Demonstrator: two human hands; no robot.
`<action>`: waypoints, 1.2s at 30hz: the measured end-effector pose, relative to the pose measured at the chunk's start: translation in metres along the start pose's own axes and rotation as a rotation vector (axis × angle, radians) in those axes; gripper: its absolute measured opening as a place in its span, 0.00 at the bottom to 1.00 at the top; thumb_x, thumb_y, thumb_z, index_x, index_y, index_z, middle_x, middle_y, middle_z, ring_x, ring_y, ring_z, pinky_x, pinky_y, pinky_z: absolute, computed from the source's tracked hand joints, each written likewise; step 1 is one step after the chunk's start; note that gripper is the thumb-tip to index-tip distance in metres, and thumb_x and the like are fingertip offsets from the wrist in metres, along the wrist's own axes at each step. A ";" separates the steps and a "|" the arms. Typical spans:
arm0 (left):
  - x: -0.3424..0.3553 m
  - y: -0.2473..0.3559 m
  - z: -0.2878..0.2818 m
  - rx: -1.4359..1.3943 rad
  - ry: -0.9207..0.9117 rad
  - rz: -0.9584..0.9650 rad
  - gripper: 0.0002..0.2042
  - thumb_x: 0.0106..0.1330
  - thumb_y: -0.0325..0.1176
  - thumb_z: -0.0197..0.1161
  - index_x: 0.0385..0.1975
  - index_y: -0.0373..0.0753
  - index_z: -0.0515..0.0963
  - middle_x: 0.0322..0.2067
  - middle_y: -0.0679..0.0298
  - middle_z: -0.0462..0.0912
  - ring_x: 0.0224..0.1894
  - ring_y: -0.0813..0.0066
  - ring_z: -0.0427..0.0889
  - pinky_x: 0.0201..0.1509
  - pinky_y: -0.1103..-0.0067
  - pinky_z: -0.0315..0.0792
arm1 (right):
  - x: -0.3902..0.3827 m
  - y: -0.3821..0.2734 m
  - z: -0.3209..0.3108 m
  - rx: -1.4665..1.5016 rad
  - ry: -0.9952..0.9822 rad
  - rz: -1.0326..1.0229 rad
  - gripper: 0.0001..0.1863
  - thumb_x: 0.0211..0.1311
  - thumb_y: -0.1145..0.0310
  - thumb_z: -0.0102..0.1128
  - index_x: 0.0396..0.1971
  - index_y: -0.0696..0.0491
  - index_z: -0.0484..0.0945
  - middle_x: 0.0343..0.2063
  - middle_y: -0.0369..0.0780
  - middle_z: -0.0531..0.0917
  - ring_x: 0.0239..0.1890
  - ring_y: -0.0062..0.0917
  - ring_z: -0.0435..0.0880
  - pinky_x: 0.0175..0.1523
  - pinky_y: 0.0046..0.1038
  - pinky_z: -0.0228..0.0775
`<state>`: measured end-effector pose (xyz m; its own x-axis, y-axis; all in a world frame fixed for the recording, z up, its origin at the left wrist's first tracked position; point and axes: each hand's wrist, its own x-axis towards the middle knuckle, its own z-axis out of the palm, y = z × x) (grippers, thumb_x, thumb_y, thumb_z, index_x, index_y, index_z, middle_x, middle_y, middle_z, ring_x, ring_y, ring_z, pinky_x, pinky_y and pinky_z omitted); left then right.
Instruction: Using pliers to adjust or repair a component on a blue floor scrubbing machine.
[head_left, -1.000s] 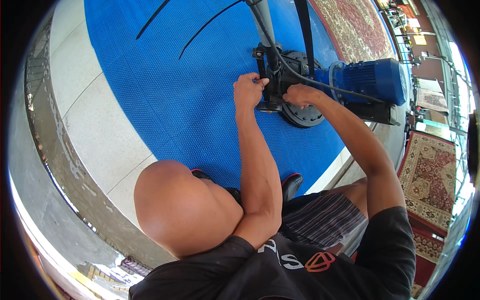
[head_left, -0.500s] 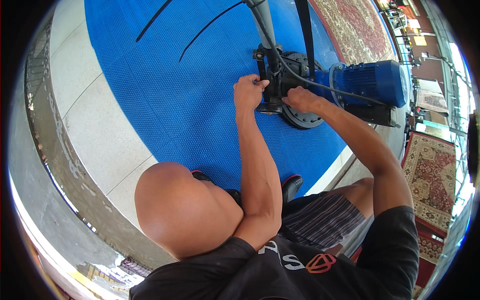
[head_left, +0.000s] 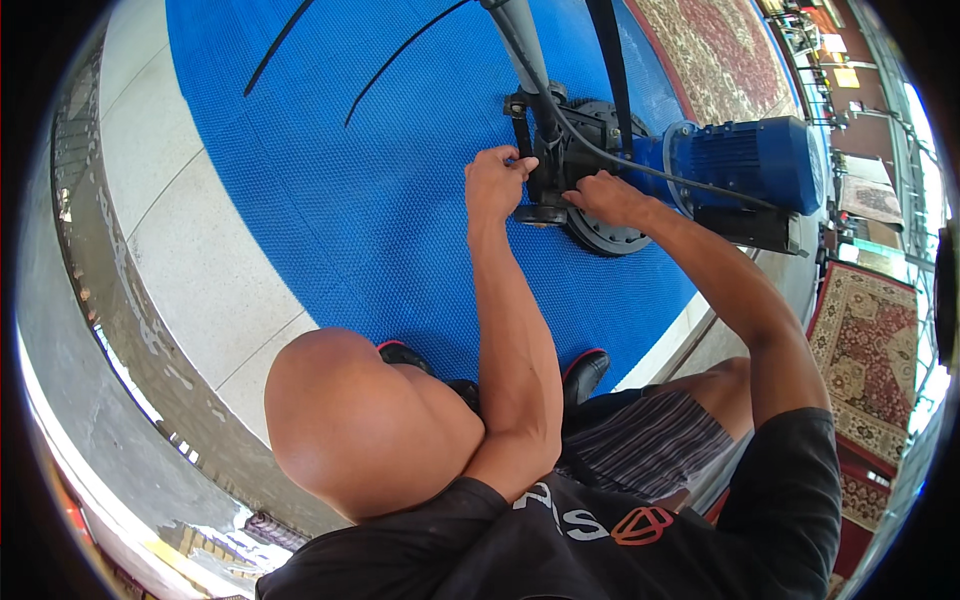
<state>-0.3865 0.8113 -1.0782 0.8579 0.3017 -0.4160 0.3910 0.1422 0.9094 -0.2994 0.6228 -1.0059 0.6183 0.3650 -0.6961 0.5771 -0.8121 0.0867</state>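
Note:
A floor scrubbing machine lies tipped in front of me, its blue motor [head_left: 750, 165] on the right and its round black base plate [head_left: 605, 240] on edge. My left hand [head_left: 495, 185] is closed, thumb and fingertips bent together against the left side of the black frame [head_left: 547, 178]. Just below these fingers is a small black wheel [head_left: 541, 215]. On the other side of the frame my right hand [head_left: 610, 198] is closed too, its curled fingertips touching the machine above the base plate. Whatever small part either hand grips is hidden behind the fingers.
Blue textured matting [head_left: 350, 200] lies under the machine, bordered by pale floor tiles [head_left: 190, 260]. A grey handle pole [head_left: 520, 45] rises away from me, with a dark cable [head_left: 690, 185] looping across the motor. Patterned rugs [head_left: 860, 350] hang at the right.
Both hands stay at almost the same spots on the machine. My right hand's fingers and wrist have shifted slightly; the view has moved a little.

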 end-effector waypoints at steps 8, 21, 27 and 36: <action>0.000 0.003 -0.002 -0.009 0.004 -0.004 0.11 0.66 0.36 0.74 0.32 0.32 0.86 0.26 0.60 0.88 0.27 0.75 0.82 0.33 0.71 0.74 | 0.007 0.019 0.013 0.089 0.033 -0.053 0.28 0.80 0.50 0.52 0.40 0.62 0.87 0.39 0.58 0.88 0.48 0.56 0.87 0.56 0.51 0.77; 0.001 0.001 0.003 -0.023 0.008 -0.021 0.11 0.66 0.37 0.75 0.29 0.34 0.86 0.24 0.62 0.86 0.24 0.77 0.79 0.31 0.72 0.72 | 0.004 0.019 -0.007 0.028 -0.095 -0.073 0.31 0.79 0.45 0.53 0.41 0.63 0.86 0.40 0.58 0.87 0.49 0.53 0.86 0.55 0.51 0.76; 0.002 0.000 0.002 -0.030 0.012 -0.007 0.11 0.65 0.37 0.74 0.30 0.33 0.86 0.25 0.62 0.87 0.27 0.76 0.82 0.35 0.71 0.75 | 0.008 -0.026 -0.027 -0.098 -0.159 0.133 0.30 0.78 0.46 0.55 0.46 0.62 0.87 0.43 0.57 0.88 0.50 0.53 0.88 0.58 0.48 0.79; 0.001 0.000 0.003 -0.028 -0.014 -0.006 0.12 0.66 0.36 0.74 0.31 0.32 0.86 0.25 0.61 0.86 0.27 0.76 0.82 0.34 0.72 0.75 | 0.009 -0.046 -0.034 -0.235 -0.189 0.160 0.24 0.78 0.51 0.55 0.51 0.57 0.88 0.49 0.55 0.88 0.54 0.50 0.88 0.58 0.46 0.81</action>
<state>-0.3843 0.8090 -1.0786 0.8599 0.2879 -0.4216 0.3872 0.1705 0.9061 -0.3024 0.6794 -0.9915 0.6135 0.1326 -0.7785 0.6015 -0.7171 0.3520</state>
